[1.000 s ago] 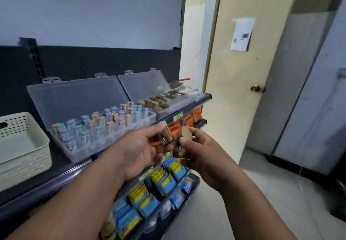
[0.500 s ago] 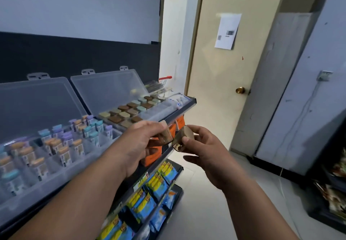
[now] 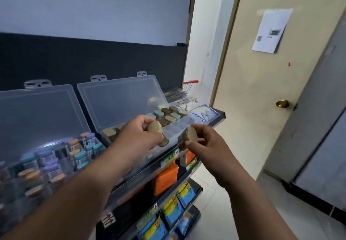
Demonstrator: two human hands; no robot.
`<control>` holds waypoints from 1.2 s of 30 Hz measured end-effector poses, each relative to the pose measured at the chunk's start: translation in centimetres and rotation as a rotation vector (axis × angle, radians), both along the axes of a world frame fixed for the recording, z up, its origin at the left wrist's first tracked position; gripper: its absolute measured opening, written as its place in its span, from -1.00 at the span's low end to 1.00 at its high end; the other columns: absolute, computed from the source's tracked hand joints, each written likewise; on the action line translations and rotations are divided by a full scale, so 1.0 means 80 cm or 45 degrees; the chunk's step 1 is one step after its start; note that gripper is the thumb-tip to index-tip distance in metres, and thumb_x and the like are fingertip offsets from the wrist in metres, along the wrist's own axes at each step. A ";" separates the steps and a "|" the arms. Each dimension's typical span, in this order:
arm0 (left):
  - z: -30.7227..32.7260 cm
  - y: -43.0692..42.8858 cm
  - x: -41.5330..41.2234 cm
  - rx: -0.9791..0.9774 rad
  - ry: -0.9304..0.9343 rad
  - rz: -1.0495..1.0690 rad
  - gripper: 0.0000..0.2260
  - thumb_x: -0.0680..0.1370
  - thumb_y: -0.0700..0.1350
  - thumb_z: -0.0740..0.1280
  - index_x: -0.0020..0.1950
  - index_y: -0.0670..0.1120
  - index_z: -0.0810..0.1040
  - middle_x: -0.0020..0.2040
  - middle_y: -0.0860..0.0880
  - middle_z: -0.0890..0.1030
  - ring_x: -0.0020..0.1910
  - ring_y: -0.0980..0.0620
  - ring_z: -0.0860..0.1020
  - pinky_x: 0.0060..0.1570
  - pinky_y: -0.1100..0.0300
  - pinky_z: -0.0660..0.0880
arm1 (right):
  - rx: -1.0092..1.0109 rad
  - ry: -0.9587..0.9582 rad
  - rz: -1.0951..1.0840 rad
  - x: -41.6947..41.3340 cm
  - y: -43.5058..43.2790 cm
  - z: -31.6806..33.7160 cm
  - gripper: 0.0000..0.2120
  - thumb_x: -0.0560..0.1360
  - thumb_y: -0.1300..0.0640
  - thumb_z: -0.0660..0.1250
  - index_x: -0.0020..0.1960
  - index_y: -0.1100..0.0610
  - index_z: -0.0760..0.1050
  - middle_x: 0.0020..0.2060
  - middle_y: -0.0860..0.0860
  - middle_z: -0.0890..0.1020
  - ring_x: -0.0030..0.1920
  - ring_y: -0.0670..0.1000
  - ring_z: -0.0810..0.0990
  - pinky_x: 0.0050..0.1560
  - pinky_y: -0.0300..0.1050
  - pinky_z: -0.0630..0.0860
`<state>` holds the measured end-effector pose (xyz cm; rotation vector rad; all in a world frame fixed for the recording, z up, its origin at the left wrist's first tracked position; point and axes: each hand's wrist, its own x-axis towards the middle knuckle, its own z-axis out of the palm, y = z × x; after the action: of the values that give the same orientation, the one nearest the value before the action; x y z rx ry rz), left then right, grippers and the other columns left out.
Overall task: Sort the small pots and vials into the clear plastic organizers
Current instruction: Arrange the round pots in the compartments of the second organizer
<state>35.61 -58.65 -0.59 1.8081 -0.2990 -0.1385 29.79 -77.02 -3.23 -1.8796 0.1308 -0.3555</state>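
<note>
Vials [image 3: 46, 157] in nearer organizer [image 3: 37, 112], pots [image 3: 169, 115] in farther organizer [image 3: 119, 99]

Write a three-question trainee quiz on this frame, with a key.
1. True or false: the left hand and the right hand each hold a tan-lidded pot.
2. The lid of the pot organizer is: A. shut; B. propped open; C. lying on the floor.
3. Fill in: in the picture, the colour-capped vials stand to the ____ of the pot organizer.
Key: 1 true; 2 B; 3 left.
</note>
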 end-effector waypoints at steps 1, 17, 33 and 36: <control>-0.001 -0.002 0.007 0.037 -0.025 0.041 -0.70 0.43 -0.19 0.41 0.11 0.06 0.51 0.01 0.03 0.59 -0.05 0.01 0.59 -0.21 0.16 0.47 | -0.028 -0.005 0.028 0.015 -0.007 0.000 -0.64 0.49 0.15 0.39 0.22 -0.14 0.42 0.11 -0.07 0.55 0.02 -0.12 0.58 -0.23 -0.31 0.52; -0.023 -0.074 0.066 0.623 -0.122 0.488 -0.68 0.41 -0.06 0.45 0.10 0.16 0.47 0.00 0.14 0.57 -0.06 0.14 0.55 -0.02 0.07 0.58 | -0.650 -0.045 0.715 0.194 -0.068 -0.003 -0.54 0.43 0.15 0.46 0.30 -0.03 0.45 0.13 -0.15 0.53 0.13 -0.15 0.51 0.02 -0.47 0.40; -0.039 -0.096 0.079 1.282 -0.026 0.516 -0.82 0.42 0.05 0.37 0.00 0.11 0.52 0.00 0.07 0.60 0.04 0.00 0.53 0.05 0.07 0.49 | -1.087 0.025 1.049 0.234 -0.065 -0.002 -0.75 0.38 0.07 0.51 -0.10 -0.06 0.43 -0.19 -0.16 0.46 -0.18 -0.16 0.45 -0.22 -0.23 0.34; -0.041 -0.098 0.079 1.296 -0.031 0.530 -0.77 0.41 0.06 0.38 0.05 0.14 0.52 0.02 0.07 0.59 0.06 0.00 0.52 0.08 0.06 0.48 | -1.109 0.064 1.064 0.235 -0.065 0.001 -0.76 0.39 0.08 0.50 -0.03 0.01 0.49 -0.11 -0.08 0.53 -0.11 -0.10 0.51 -0.12 -0.17 0.44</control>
<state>41.91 -66.53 -3.86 2.8351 0.1901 0.0443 48.57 -82.21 -3.15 -2.5710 -0.8867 0.2705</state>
